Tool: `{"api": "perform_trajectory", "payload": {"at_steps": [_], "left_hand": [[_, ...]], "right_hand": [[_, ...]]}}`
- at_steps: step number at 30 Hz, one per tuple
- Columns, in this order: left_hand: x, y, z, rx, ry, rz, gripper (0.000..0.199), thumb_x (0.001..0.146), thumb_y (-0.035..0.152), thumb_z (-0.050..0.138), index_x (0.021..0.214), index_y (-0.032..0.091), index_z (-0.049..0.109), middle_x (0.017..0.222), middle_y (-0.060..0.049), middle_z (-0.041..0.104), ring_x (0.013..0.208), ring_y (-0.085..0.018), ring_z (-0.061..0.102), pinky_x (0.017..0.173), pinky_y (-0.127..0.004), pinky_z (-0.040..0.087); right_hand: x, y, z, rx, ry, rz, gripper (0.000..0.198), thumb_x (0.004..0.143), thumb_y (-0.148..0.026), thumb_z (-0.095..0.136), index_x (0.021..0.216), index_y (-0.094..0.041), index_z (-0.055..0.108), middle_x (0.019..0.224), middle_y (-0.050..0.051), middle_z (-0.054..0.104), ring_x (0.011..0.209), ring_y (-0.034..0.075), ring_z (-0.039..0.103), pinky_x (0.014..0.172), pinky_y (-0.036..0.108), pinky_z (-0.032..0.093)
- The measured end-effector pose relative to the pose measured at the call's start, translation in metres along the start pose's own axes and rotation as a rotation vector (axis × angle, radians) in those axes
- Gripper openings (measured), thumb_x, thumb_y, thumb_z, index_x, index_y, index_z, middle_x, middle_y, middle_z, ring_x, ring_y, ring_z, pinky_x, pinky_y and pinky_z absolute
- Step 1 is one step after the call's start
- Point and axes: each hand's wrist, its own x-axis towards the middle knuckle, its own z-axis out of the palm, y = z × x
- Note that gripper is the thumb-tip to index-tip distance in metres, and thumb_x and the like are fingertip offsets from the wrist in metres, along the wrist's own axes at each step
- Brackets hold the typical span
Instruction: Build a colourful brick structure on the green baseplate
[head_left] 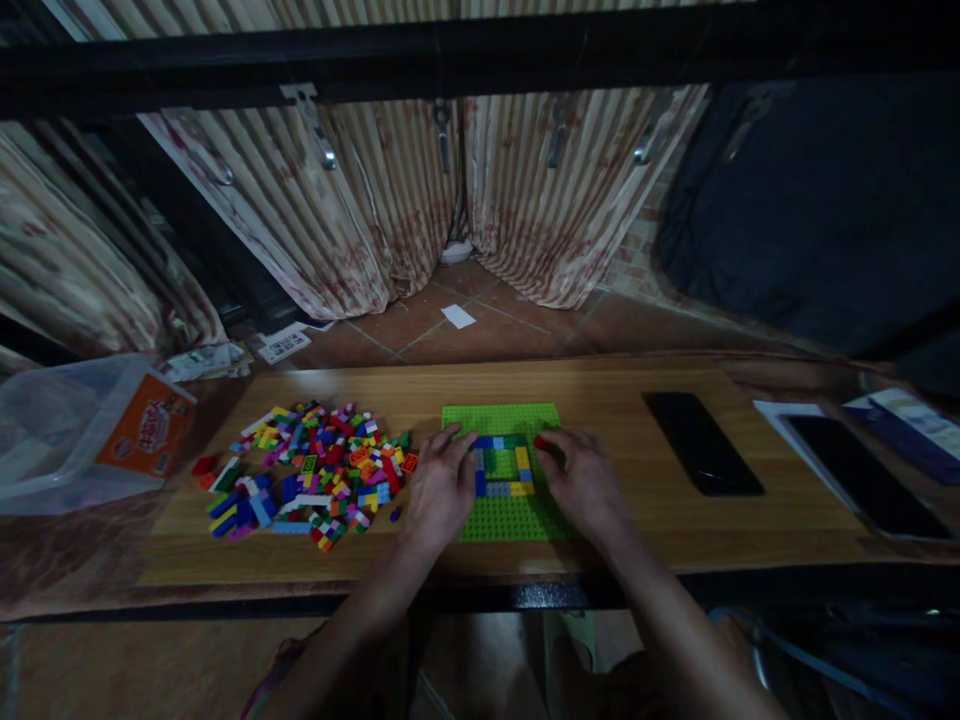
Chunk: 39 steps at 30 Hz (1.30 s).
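A bright green studded baseplate (510, 522) lies on the wooden board in front of me. On it stands a low rectangular frame of toy bricks (499, 489), in blue, light blue, grey and yellow, with green studs showing inside. My left hand (441, 492) rests over the baseplate's left edge, its fingers stretched out beside the frame's left wall. Between the thumb and fingertips of my right hand (589, 485) is a small red brick (541, 442), close to the frame's upper right corner. My right palm covers part of the baseplate's right side.
A heap of loose, many-coloured bricks (330, 465) spreads over the board's left part. Left of the board (622, 555) stands a clear plastic tub (67, 430) with an orange label. A black phone (701, 442) lies to the right, with another dark flat device (870, 475) beyond it.
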Motion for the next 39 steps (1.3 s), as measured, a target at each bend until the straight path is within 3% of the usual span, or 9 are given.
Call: {"api": "perform_trajectory", "payload": {"at_steps": [10, 18, 22, 27, 39], "left_hand": [[0.017, 0.01, 0.002, -0.101, -0.134, -0.022, 0.035, 0.085, 0.015, 0.057, 0.118, 0.02, 0.065, 0.124, -0.006, 0.064, 0.12, -0.021, 0.056, 0.107, -0.039, 0.045], [0.021, 0.001, 0.001, -0.171, -0.168, -0.027, 0.039, 0.081, 0.012, 0.056, 0.118, 0.02, 0.066, 0.123, -0.005, 0.064, 0.118, -0.02, 0.057, 0.107, -0.037, 0.045], [0.023, -0.004, 0.001, -0.239, -0.186, -0.061, 0.043, 0.078, 0.009, 0.057, 0.119, 0.02, 0.066, 0.123, -0.006, 0.065, 0.117, -0.02, 0.058, 0.106, -0.037, 0.045], [0.023, -0.002, 0.003, -0.23, -0.2, -0.083, 0.047, 0.073, 0.006, 0.059, 0.117, 0.02, 0.067, 0.122, -0.006, 0.065, 0.118, -0.022, 0.057, 0.107, -0.038, 0.044], [0.025, 0.004, 0.004, -0.216, -0.194, -0.088, 0.045, 0.071, 0.002, 0.054, 0.11, 0.019, 0.07, 0.12, -0.005, 0.066, 0.118, -0.021, 0.056, 0.109, -0.039, 0.043]], "right_hand": [[0.002, 0.006, 0.006, -0.107, -0.004, 0.011, 0.027, 0.088, -0.024, 0.049, 0.105, -0.015, 0.069, 0.1, 0.013, 0.068, 0.097, 0.027, 0.055, 0.089, 0.043, 0.044], [0.002, -0.001, 0.01, 0.058, 0.103, -0.017, 0.024, 0.087, -0.027, 0.051, 0.101, -0.018, 0.069, 0.095, 0.01, 0.067, 0.093, 0.026, 0.056, 0.086, 0.041, 0.046], [0.0, -0.018, 0.015, 0.203, 0.053, -0.088, 0.02, 0.088, -0.025, 0.052, 0.09, -0.022, 0.071, 0.091, 0.006, 0.066, 0.089, 0.022, 0.057, 0.083, 0.036, 0.046], [-0.002, -0.035, 0.023, 0.142, -0.017, -0.124, 0.019, 0.089, -0.023, 0.054, 0.086, -0.022, 0.073, 0.094, 0.006, 0.065, 0.092, 0.022, 0.055, 0.086, 0.037, 0.043], [0.001, -0.037, 0.025, 0.08, -0.07, -0.112, 0.017, 0.086, -0.018, 0.057, 0.079, -0.022, 0.072, 0.092, 0.005, 0.066, 0.09, 0.022, 0.053, 0.085, 0.037, 0.039]]}}
